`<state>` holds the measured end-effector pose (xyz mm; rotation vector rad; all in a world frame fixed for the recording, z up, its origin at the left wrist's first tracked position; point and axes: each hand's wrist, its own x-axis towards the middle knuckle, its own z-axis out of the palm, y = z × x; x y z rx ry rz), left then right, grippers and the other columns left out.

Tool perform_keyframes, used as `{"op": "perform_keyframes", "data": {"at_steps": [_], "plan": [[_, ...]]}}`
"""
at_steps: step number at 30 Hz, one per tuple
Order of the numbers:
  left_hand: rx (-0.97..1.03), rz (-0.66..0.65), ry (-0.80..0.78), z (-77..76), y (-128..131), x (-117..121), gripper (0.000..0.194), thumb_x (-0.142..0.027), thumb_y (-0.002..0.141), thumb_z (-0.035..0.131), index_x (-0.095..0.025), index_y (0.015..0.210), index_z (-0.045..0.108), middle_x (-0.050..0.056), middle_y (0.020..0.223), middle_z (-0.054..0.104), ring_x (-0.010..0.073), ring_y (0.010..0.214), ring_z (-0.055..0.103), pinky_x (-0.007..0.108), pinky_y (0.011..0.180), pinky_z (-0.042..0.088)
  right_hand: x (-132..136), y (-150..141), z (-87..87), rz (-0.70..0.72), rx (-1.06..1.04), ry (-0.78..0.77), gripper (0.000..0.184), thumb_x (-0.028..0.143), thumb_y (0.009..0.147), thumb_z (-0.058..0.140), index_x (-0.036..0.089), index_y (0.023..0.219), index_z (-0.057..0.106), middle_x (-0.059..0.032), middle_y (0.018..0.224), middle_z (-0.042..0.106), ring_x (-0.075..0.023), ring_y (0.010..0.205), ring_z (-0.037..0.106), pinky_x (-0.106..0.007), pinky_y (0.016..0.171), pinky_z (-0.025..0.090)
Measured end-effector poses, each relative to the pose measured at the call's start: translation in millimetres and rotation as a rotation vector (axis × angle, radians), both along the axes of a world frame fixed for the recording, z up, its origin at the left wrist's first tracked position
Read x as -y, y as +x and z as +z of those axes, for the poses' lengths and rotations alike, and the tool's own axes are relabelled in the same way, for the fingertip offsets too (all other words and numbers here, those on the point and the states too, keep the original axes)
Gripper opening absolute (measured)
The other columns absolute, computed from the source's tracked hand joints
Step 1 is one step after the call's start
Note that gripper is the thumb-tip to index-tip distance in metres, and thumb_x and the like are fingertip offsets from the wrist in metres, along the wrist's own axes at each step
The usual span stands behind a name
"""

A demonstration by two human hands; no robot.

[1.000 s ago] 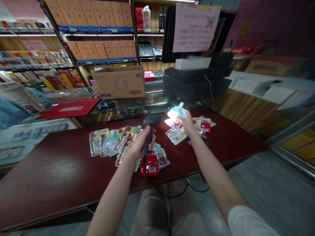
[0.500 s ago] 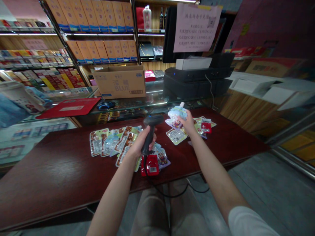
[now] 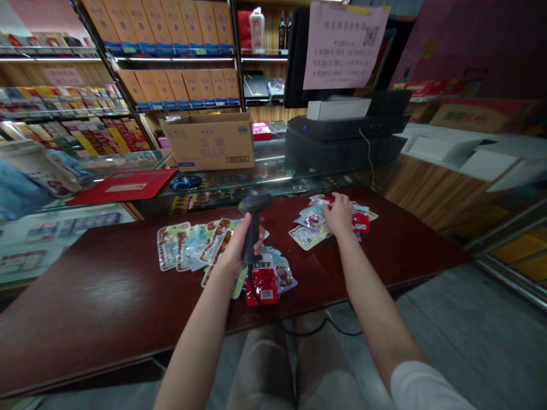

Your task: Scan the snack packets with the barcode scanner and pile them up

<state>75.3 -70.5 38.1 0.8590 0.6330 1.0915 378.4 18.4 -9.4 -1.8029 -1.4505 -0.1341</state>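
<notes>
My left hand [image 3: 241, 242] is wrapped round the handle of a black barcode scanner [image 3: 253, 228], its head pointing up over the table. Beneath it spreads a pile of snack packets [image 3: 213, 245], with a red packet [image 3: 261, 285] at the near end. My right hand [image 3: 341, 213] is over a second pile at the right, fingers bent and closed about a red and white snack packet [image 3: 327, 200], partly hidden by them. A light blue spouted pouch [image 3: 314, 216] lies on this pile beside my thumb. Another red packet [image 3: 361, 221] lies right of the hand.
The dark red table [image 3: 106, 285] meets a glass counter [image 3: 273, 171] holding a cardboard box [image 3: 209, 142], a mouse [image 3: 186, 182] and a monitor [image 3: 294, 62]. The scanner's cable [image 3: 299, 333] hangs over the front edge. A white cup [image 3: 38, 165] stands left.
My right hand has lowered the light blue pouch onto the right pile, let it go, and moved slightly right to another packet. My left hand has shifted the scanner slightly left.
</notes>
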Motion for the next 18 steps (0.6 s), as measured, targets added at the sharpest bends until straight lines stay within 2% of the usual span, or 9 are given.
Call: {"op": "perform_keyframes", "data": {"at_steps": [2,4,6,8,10,13,16,18], "plan": [[0.012,0.010,0.002,1.7,-2,0,0.053,-0.063,0.080,0.068,-0.016,0.102,0.056,-0.005,0.061,0.055,0.0050,0.036,0.039,0.017,0.032,0.033,3,-1,1.6,0.013,0.065,0.047,0.050,0.025,0.084,0.052,0.011,0.132,0.056,-0.0223,0.136,0.054,-0.0379,0.125,0.049,-0.054,0.106,0.038],[0.024,0.017,0.016,2.1,-4,-1,0.051,-0.062,0.081,0.067,-0.017,0.100,0.056,-0.005,0.061,0.054,0.0050,0.036,0.039,0.017,0.032,0.032,6,-9,2.4,0.152,0.134,0.023,0.048,0.028,0.087,0.053,0.017,0.133,0.057,-0.0176,0.142,0.052,-0.0354,0.129,0.047,-0.052,0.109,0.036],[0.032,0.026,0.036,1.5,-6,-2,0.050,-0.062,0.080,0.068,-0.017,0.098,0.056,-0.005,0.061,0.054,0.0049,0.037,0.039,0.016,0.032,0.032,8,-20,2.0,0.343,0.220,-0.117,0.041,0.032,0.090,0.053,0.023,0.129,0.062,-0.0129,0.143,0.054,-0.0333,0.132,0.046,-0.053,0.114,0.031],[0.033,0.032,0.052,0.7,-7,-3,0.050,-0.063,0.079,0.069,-0.017,0.096,0.056,-0.005,0.061,0.054,0.0049,0.037,0.039,0.016,0.032,0.032,9,-31,0.7,0.454,0.276,-0.300,0.034,0.035,0.091,0.053,0.024,0.121,0.067,-0.0110,0.141,0.057,-0.0333,0.134,0.046,-0.056,0.116,0.027],[0.030,0.035,0.051,0.5,-8,-4,0.051,-0.063,0.077,0.070,-0.017,0.095,0.057,-0.005,0.061,0.054,0.0048,0.037,0.039,0.016,0.032,0.031,9,-36,-0.7,0.448,0.284,-0.412,0.030,0.035,0.091,0.054,0.024,0.114,0.070,-0.0116,0.138,0.060,-0.0345,0.134,0.046,-0.059,0.115,0.027],[0.033,0.047,0.023,1.8,-9,-5,0.051,-0.063,0.078,0.070,-0.017,0.096,0.057,-0.005,0.061,0.054,0.0048,0.036,0.039,0.016,0.031,0.030,10,-35,-2.1,0.369,0.261,-0.442,0.027,0.032,0.089,0.056,0.023,0.110,0.071,-0.0126,0.136,0.061,-0.0362,0.133,0.047,-0.063,0.115,0.024],[0.051,0.073,0.001,3.8,-10,-5,0.049,-0.061,0.080,0.068,-0.016,0.096,0.057,-0.005,0.060,0.053,0.0048,0.036,0.040,0.016,0.031,0.030,10,-31,-1.9,0.370,0.250,-0.377,0.029,0.029,0.088,0.057,0.024,0.115,0.069,-0.0122,0.137,0.060,-0.0354,0.134,0.047,-0.066,0.117,0.013],[0.060,0.080,-0.001,4.9,-11,-5,0.047,-0.061,0.082,0.067,-0.016,0.095,0.057,-0.005,0.061,0.054,0.0046,0.036,0.040,0.016,0.032,0.031,10,-31,-0.7,0.398,0.219,-0.264,0.033,0.027,0.088,0.057,0.023,0.119,0.067,-0.0117,0.138,0.060,-0.0339,0.135,0.047,-0.064,0.119,0.012]]}}
